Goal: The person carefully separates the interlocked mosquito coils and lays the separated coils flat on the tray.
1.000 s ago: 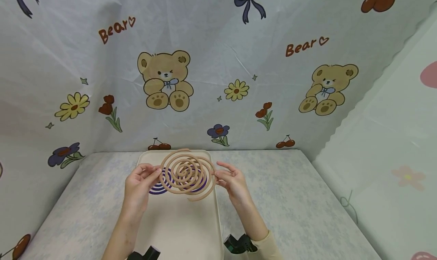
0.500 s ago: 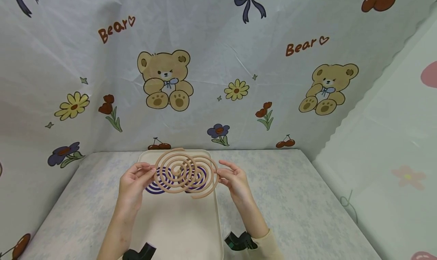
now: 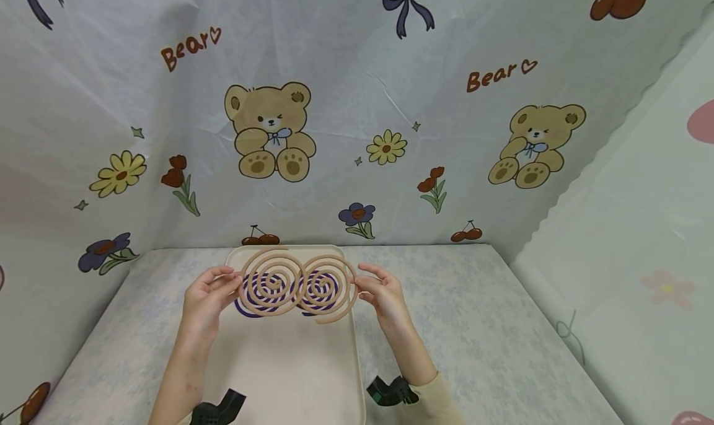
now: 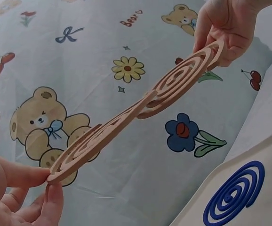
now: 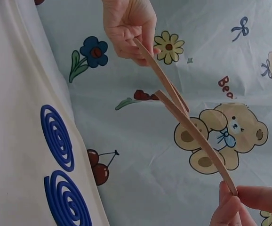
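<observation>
Two tan mosquito coils hang in the air above the tray, side by side, their inner edges overlapping in the head view. My left hand [image 3: 205, 302] pinches the outer edge of the left tan coil [image 3: 273, 282] between thumb and fingers. At the opposite side, my right hand [image 3: 386, 298] pinches the outer rim of the right tan coil [image 3: 322, 283]. In the left wrist view both coils are seen tilted, nearly edge-on. Beneath them two blue mosquito coils, a far one [image 5: 58, 135] and a near one [image 5: 71, 204], lie flat on the tray, partly hidden in the head view.
A cream tray [image 3: 284, 369] with a raised rim stretches across the grey table [image 3: 457, 326] toward me. Behind it rises a cloth backdrop [image 3: 340, 109] printed with bears and flowers. Dark wrist devices [image 3: 393, 391] sit on both forearms.
My left hand has moved left with its tan coil, so the two coils, earlier largely overlapping, now stand almost apart. My right hand has shifted only slightly.
</observation>
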`<state>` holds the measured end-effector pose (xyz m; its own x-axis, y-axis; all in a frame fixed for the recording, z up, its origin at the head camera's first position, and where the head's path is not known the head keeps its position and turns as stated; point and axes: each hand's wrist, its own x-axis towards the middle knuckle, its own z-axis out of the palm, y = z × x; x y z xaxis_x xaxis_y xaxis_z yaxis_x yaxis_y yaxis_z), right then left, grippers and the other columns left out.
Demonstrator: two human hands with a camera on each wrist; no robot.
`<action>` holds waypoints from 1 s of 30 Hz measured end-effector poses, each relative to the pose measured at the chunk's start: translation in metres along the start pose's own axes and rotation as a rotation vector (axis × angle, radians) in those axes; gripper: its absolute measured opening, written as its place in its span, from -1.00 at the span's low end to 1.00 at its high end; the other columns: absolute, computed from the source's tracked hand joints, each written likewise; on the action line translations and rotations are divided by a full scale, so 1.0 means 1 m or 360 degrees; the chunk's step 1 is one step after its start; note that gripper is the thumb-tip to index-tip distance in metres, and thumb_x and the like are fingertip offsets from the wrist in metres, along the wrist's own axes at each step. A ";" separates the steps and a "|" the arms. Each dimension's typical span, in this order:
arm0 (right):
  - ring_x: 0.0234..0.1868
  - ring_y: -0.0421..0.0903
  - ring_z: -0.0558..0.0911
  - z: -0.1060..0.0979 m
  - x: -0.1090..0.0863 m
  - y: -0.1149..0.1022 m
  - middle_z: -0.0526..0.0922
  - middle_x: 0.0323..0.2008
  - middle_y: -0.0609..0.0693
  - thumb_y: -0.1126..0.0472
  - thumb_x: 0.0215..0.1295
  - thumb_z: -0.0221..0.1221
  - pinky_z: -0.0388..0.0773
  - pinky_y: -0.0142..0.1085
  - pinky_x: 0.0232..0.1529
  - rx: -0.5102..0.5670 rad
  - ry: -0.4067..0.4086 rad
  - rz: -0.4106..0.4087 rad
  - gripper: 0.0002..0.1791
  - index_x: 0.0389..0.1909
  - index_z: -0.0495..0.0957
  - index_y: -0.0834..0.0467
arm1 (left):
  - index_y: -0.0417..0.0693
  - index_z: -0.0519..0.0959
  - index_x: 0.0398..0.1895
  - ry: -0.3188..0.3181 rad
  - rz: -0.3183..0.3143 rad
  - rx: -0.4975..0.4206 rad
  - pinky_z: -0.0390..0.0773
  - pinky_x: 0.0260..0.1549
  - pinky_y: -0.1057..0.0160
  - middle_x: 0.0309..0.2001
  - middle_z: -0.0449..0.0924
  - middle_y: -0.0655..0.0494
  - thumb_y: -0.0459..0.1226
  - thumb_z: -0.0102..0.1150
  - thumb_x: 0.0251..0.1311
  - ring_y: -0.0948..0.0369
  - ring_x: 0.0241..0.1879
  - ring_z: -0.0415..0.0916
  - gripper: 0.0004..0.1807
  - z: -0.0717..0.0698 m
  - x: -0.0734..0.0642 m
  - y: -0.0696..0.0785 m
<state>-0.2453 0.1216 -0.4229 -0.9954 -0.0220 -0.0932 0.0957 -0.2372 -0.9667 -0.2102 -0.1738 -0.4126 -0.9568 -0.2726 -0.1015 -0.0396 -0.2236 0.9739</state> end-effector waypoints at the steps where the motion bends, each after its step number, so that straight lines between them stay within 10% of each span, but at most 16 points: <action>1: -0.51 -0.28 0.63 0.000 0.001 0.001 0.72 -0.54 -0.17 0.43 0.18 0.16 0.54 -0.49 -0.46 -0.0006 0.0005 0.0007 -0.59 0.08 0.43 0.38 | 0.17 0.51 -0.40 -0.0023 0.0000 0.0012 0.63 -0.30 0.50 -0.45 0.66 0.44 -0.43 0.17 0.21 0.47 -0.37 0.61 -0.76 -0.003 0.001 -0.001; 13: -0.54 -0.30 0.61 -0.003 0.008 0.010 0.69 -0.59 -0.18 0.43 0.17 0.15 0.50 -0.52 -0.50 -0.0018 0.0027 0.0031 -0.69 -0.03 0.50 0.30 | 0.23 0.50 -0.32 -0.0522 0.0005 0.0254 0.64 -0.30 0.46 -0.43 0.66 0.39 -0.40 0.14 0.23 0.44 -0.38 0.62 -0.75 -0.047 0.022 -0.014; 30: -0.55 -0.31 0.60 -0.002 0.014 0.020 0.67 -0.61 -0.16 0.45 0.17 0.15 0.48 -0.55 -0.54 -0.0031 0.0014 0.0090 -0.65 0.01 0.47 0.39 | -0.12 0.42 -0.07 -0.0780 -0.0107 0.0525 0.62 -0.28 0.43 -0.37 0.69 0.39 -0.38 0.10 0.27 0.43 -0.37 0.60 -0.80 -0.076 0.047 -0.040</action>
<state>-0.2572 0.1182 -0.4436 -0.9884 -0.0263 -0.1497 0.1518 -0.2170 -0.9643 -0.2321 -0.2485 -0.4715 -0.9674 0.2137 -0.1358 -0.1170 0.0984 0.9882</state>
